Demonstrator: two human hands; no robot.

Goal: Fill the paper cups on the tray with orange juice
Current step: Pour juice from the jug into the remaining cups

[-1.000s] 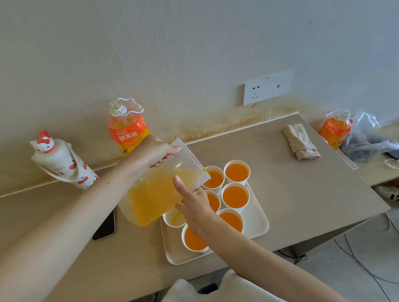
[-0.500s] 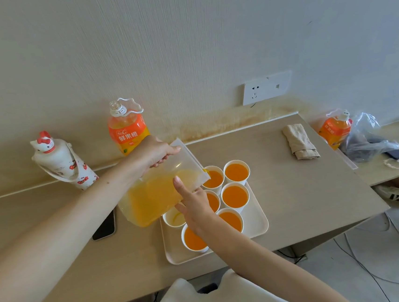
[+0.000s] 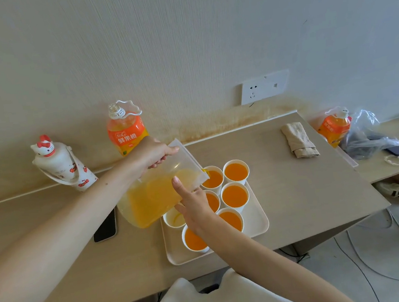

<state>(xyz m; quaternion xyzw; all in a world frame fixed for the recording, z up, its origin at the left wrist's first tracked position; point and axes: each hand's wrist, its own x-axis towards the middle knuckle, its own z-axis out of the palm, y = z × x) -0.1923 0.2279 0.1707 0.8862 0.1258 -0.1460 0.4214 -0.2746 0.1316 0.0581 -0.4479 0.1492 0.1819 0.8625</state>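
Left hand (image 3: 156,152) clenched on the top edge of the clear pitcher (image 3: 154,199), which was tilted. Its spout, just past the knuckles, hung over a back paper cup (image 3: 213,180) with a thin stream of juice going in. Right hand (image 3: 196,204) was below that grip, index finger straight and pressed on the pitcher wall. Tray (image 3: 256,216) sat under both hands; six cups held juice, and the near-empty cup (image 3: 174,220) sat under the pitcher's belly. Juice bottle (image 3: 126,131) stood just behind the left hand; phone (image 3: 104,227) lay left of the pitcher.
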